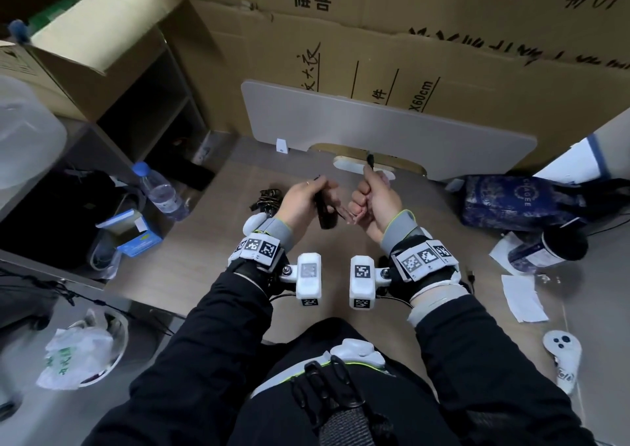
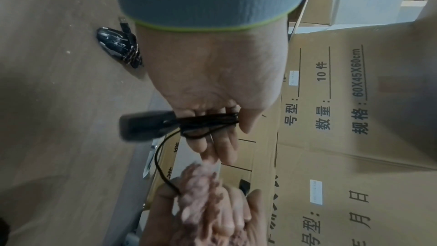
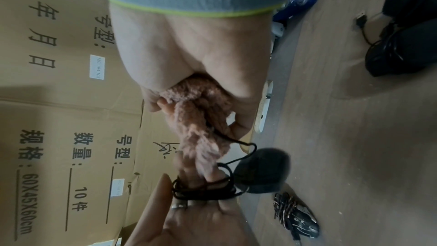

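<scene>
Black cable point(image 2: 208, 122): wound in several loops round the left hand's fingers. One loose strand runs from the coil to the right hand.
Device point(image 2: 146, 125): black and blurred. It sits at the coil's end, just beside the left fingers and above the desk.
Left hand point(image 1: 303, 200): fingers lie fairly straight inside the coil, and the thumb presses on the loops and holds them. One finger wears a ring point(image 3: 179, 205).
Right hand point(image 1: 375, 200): closed in a fist with the thumb up, gripping the loose strand. A black plug point(image 1: 370, 161) sticks up above the thumb.
Fluff point(image 3: 196, 117): a pink fuzzy piece bunched inside the right fist. Its far end reaches the left fingertips.
Place: both hands are raised close together over the middle of the desk point(image 1: 191, 258), and the cable spans the short gap between them.
Mouse point(image 2: 115, 46): glossy black with a braided cord wrapped round it. It lies on the desk near the left wrist.
Bottle point(image 1: 160, 190): clear with a blue cap, standing at the desk's left edge.
Bag point(image 1: 518, 203): blue and patterned, lying at the far right of the desk.
Boxes point(image 1: 443, 53): printed brown cardboard standing behind the desk.
</scene>
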Motion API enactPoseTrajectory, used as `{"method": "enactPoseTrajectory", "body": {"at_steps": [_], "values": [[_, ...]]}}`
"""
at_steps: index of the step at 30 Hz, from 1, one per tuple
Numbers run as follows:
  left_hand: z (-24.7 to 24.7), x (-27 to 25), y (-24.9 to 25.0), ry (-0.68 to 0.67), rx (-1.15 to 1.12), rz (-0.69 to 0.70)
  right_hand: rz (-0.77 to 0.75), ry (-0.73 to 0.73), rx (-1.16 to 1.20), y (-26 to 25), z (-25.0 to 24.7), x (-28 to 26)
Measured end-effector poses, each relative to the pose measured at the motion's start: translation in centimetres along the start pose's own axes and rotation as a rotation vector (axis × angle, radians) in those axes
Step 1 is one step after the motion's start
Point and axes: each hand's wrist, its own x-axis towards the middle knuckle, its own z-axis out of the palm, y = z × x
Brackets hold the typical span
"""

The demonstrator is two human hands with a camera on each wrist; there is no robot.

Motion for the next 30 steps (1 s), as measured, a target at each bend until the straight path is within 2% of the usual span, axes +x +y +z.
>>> {"method": "enactPoseTrajectory", "body": {"at_steps": [4,6,8,12,16,19,22,25,30], "values": [[0.3,-0.4,0.4,0.022,-0.004,-0.032,0.077,-0.064,0.057,-0.1,0.1,-0.4],[0.7,-0.9,0.4,-0.013,0.055,-0.086,0.069,-0.08,0.147,-0.2,0.6,-0.4],[1.2,-1.3,0.0,-0.103,0.122,-0.16,0.026,-0.092,0.24,-0.3,1.3,-0.4],[1.5,-1.7,-0.4,-0.198,-0.063,-0.257,0.009,-0.127,0.302,-1.0,2.1,-1.2],[1.5,-1.8,-0.4,-0.239,-0.101,-0.223,-0.084,-0.031,0.292,-1.3,2.3,-1.0],[1.7,-2.3,-0.4,-0.318,0.034,-0.159,-0.14,0.019,0.303,-1.7,2.2,-1.1],[1.4,-2.3,-0.6,-0.336,0.24,-0.042,-0.151,-0.008,0.348,-2.0,2.2,-1.3],[1.2,-1.9,-0.5,-0.367,0.265,0.035,-0.126,-0.043,0.334,-1.7,2.0,-1.5],[0.9,-1.9,-1.0,-0.295,0.285,0.064,-0.07,-0.135,0.338,-1.5,1.4,-1.0]]}}
